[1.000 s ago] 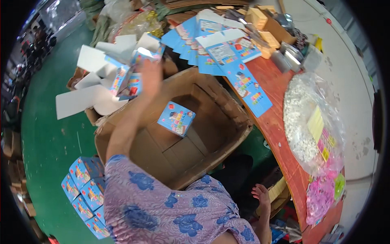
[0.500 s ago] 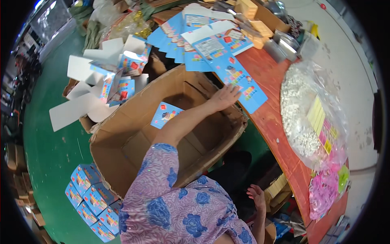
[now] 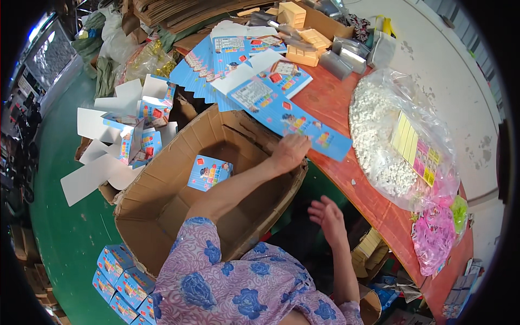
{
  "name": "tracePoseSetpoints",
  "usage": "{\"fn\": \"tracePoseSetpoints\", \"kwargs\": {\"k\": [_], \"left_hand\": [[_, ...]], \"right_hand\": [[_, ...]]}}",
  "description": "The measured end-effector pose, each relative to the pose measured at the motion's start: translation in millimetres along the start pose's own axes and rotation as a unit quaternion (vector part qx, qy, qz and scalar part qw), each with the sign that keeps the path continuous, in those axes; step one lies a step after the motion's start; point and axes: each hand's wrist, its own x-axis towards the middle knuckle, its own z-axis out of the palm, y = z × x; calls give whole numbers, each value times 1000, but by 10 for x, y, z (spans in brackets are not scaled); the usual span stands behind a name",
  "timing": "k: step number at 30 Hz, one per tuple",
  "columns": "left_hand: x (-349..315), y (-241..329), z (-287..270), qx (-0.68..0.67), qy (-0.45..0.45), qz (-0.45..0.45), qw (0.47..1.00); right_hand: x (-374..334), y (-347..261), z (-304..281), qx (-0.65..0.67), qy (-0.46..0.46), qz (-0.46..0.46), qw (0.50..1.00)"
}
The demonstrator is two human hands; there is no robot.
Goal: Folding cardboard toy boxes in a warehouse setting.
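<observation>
Left hand (image 3: pixel 290 154), just past 12 toward 2: fingers closed on the near edge of a flat blue carton (image 3: pixel 287 115), which lies slantwise over the red table's edge, its 3 o'clock end slightly blurred. Right hand (image 3: pixel 327 215), 4–5 o'clock: open, fingers loosely spread.

Around: large cardboard box (image 3: pixel 157 189) from centre out to 8; left forearm crosses above it and hides part of the interior. Box rim sits between body and table. One folded blue box (image 3: pixel 210 173) inside it, 9 o'clock. More flat cartons (image 3: pixel 200 76) fanned at 11. Opened cartons (image 3: pixel 127 132) with white flaps at 9–10, just beside the box. Stack of blue boxes (image 3: pixel 127 287) at 7–8. Pale yellow blocks (image 3: pixel 303 54) at 1, next to clear plastic pieces (image 3: pixel 344 59). Clear bag of white bits (image 3: pixel 382 146) at 3, pink bag (image 3: pixel 433 238) touching it at 4.

Surface: red table (image 3: pixel 327 103), scuffed. Room: green floor (image 3: pixel 65 233) at 8–9, plastic bags (image 3: pixel 114 46) at 10, cardboard sheets (image 3: pixel 187 13) at 11.
</observation>
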Motion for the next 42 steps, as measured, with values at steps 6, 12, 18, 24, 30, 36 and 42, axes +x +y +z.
{"fn": "tracePoseSetpoints", "kwargs": {"k": [6, 12, 18, 24, 30, 36, 42], "left_hand": [[-392, 534, -37, -165, 1, -18, 986], [-540, 651, -277, -347, -99, -158, 919], [-521, -147, -416, 68, 53, -453, 887], [-819, -626, -491, -11, -237, -630, 739], [-880, -508, -582, -581, -417, -510, 478], [-726, 84, -466, -678, -349, -550, 339], [-612, 588, -728, -705, -379, -519, 300]], "right_hand": [[451, -290, 56, 191, 64, -36, 979], [216, -229, -59, 96, 144, -41, 984], [-369, -257, -555, 29, 185, -55, 981], [-949, -131, -948, 38, 204, -67, 976], [-1635, 25, -1463, -7, 188, -14, 982], [-2024, 406, -1791, 28, 161, 59, 985], [-2055, 1024, -1948, -31, 239, 172, 955]]}}
